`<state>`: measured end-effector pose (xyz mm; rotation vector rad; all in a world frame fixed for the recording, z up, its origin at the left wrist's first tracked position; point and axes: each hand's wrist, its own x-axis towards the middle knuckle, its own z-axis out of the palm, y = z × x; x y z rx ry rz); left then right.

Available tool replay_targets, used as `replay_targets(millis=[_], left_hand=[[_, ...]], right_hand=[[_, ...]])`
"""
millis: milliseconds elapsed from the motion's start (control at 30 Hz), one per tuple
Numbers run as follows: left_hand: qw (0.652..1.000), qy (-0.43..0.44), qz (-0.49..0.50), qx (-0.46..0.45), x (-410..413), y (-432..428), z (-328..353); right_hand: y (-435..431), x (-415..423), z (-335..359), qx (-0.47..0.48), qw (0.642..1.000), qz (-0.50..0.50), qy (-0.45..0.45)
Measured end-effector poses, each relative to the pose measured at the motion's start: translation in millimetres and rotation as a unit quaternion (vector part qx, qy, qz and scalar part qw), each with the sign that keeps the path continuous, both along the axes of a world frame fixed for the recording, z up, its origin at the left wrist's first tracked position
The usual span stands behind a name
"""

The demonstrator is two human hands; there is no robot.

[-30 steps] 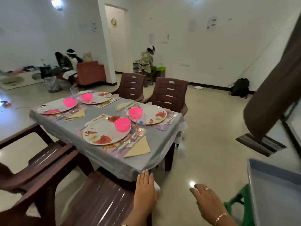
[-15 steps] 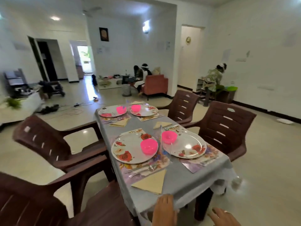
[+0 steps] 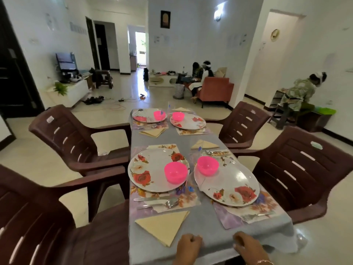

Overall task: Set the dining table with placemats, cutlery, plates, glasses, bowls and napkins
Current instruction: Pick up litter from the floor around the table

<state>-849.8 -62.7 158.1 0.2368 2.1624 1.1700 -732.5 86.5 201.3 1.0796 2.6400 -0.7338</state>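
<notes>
Where the hands lie: left hand point(image 3: 189, 245) and right hand point(image 3: 248, 247) at bottom centre, both on the near edge of the tablecloth point(image 3: 210, 224).
Grip: fingers of both hands curled; whether they pinch the cloth cannot be told from this angle.
Nearest item: napkin point(image 3: 164, 224), just up-left of the left hand, tip pointing down toward it, long edge running across the frame.
Nearer hand: left.
Settings: four, each a plate point(image 3: 150, 173), pink bowl point(image 3: 175, 175), cutlery point(image 3: 164, 202) and placemat point(image 3: 187, 201); judged near complete.
Next move: likely straightening the cloth or napkin.
</notes>
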Motion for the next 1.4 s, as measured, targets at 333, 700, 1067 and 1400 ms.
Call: replay_targets(millis=[333, 700, 1067, 1400], left_hand=[[0.932, -0.270, 0.231, 0.078, 17.1, -4.7, -17.1], [0.875, -0.264, 0.381, 0.138, 27.3, -2.3, -19.8], [0.860, -0.239, 0.433, 0.122, 31.0, 5.5, -20.0], [0.849, -0.264, 0.441, 0.119, 27.3, 6.9, -13.3]], right_hand=[[32.1, -14.6, -51.6, -0.283, 0.861, -0.384, 0.175], [65.7, -18.5, -60.0, -0.436, 0.765, -0.438, 0.182], [86.3, -21.5, -87.3, -0.423, 0.768, -0.448, 0.175], [90.6, -24.1, -88.0, -0.429, 0.789, -0.413, 0.151]])
